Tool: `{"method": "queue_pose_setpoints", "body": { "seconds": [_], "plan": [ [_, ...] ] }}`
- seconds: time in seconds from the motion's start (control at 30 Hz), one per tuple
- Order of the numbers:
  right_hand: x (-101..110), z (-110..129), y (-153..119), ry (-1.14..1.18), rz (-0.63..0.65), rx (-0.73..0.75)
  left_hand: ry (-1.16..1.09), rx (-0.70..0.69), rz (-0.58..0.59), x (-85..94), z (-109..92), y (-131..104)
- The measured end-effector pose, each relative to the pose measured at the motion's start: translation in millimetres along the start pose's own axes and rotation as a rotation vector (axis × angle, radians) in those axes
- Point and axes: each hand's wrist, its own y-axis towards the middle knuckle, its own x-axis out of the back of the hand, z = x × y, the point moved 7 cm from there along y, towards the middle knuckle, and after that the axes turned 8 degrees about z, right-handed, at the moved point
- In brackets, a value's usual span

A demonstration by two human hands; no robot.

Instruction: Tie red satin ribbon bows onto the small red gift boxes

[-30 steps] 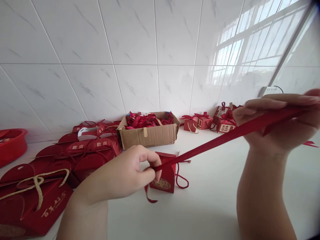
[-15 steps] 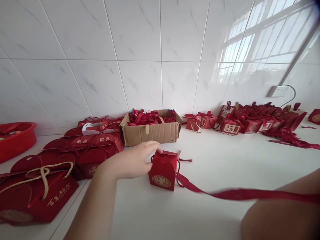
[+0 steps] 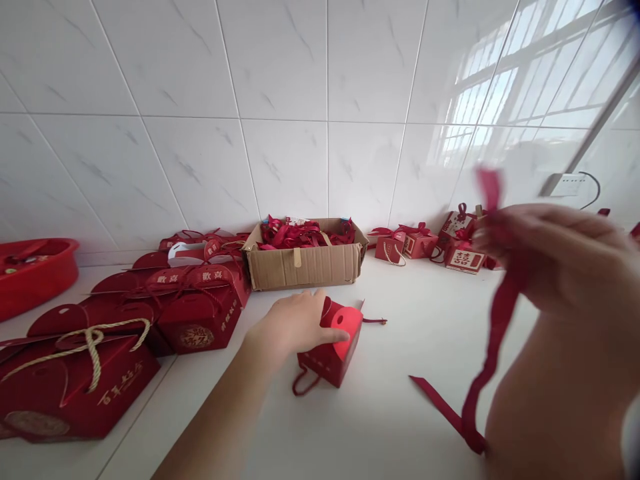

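In the middle of the white counter stands a small red gift box, turned at an angle, with its bright red flap lifted at the top. My left hand grips its upper part, the thumb pressing on the flap and the other fingers over the far side. A thin dark red cord loops out at the box's base, and another cord end lies behind it. Raised at the right, my right hand, blurred, pinches a dark red ribbon. The ribbon hangs down, and its tail lies on the counter.
A cardboard box full of red ribbons stands by the tiled wall. Large red gift boxes, some with cord bows, fill the left side beside a red basin. Small finished-looking red boxes line the back right, under a wall socket.
The ribbon has come away from the gift box, and my right hand has risen into view with it. The box has turned, its flap has lifted, and my left thumb has moved onto the flap.
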Motion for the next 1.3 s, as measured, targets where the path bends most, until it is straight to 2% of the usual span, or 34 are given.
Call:
{"method": "queue_pose_setpoints", "body": {
  "seconds": [0.07, 0.13, 0.2, 0.27, 0.3, 0.53, 0.77, 0.97, 1.23, 1.3],
  "plan": [
    [-33, -9, 4, -0.064, 0.209, -0.068, -0.022, -0.008, 0.039, 0.4, 1, -7],
    [-72, -24, 3, -0.211, 0.524, -0.172, -0.039, -0.059, 0.03, 4.3, 1, -14],
    [-104, -39, -3, -0.337, 0.8, -0.245, -0.042, -0.105, 0.004, 7.8, -1, -17],
    [-122, -50, -7, -0.41, 0.954, -0.27, -0.033, -0.131, 0.001, 7.5, -4, -16],
    [-128, -52, -8, -0.437, 0.984, -0.27, -0.027, -0.136, 0.006, 6.3, -6, -14],
    [-139, -58, -12, -0.583, 1.036, -0.345, 0.0, -0.132, 0.07, -3.2, -9, 4],
    [-145, -71, -19, -0.581, 1.13, -0.401, -0.026, -0.184, 0.032, -2.2, -10, 11],
    [-153, -76, -22, -0.601, 1.169, -0.372, -0.042, -0.218, -0.007, 0.3, -12, 13],
    [-156, -75, -22, -0.648, 1.162, -0.354, -0.054, -0.228, -0.074, 2.6, -10, 14],
    [-153, -74, -20, -0.655, 1.128, -0.337, -0.034, -0.228, -0.107, 5.6, -11, 12]
  ]
}}
